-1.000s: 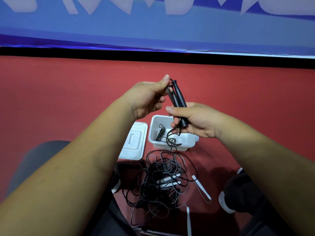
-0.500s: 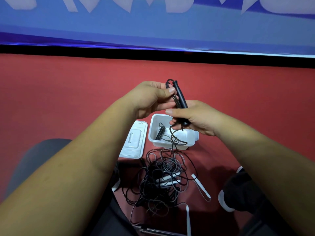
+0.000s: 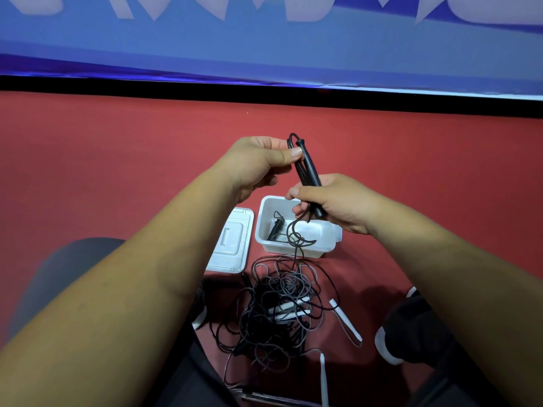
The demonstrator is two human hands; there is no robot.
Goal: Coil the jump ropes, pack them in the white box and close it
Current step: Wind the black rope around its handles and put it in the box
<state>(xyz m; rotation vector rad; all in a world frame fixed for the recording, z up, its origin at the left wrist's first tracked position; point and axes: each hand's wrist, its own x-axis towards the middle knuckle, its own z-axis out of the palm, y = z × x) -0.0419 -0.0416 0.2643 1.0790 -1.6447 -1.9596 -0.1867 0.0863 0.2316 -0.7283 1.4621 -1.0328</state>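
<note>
Black jump rope handles [image 3: 310,174] are held upright just above the open white box [image 3: 293,249]. The right hand [image 3: 338,204] grips their lower end and the left hand [image 3: 258,165] pinches their top. The cord trails into a tangled rope pile [image 3: 279,306] on the red floor [image 3: 117,171], nearer the person than the box. The lid [image 3: 232,245] lies left of the box.

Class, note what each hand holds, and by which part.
Both hold one black jump rope. The right hand has its grip round the lower end of the handle; the left hand pinches the cord loops near the handle's top.
</note>
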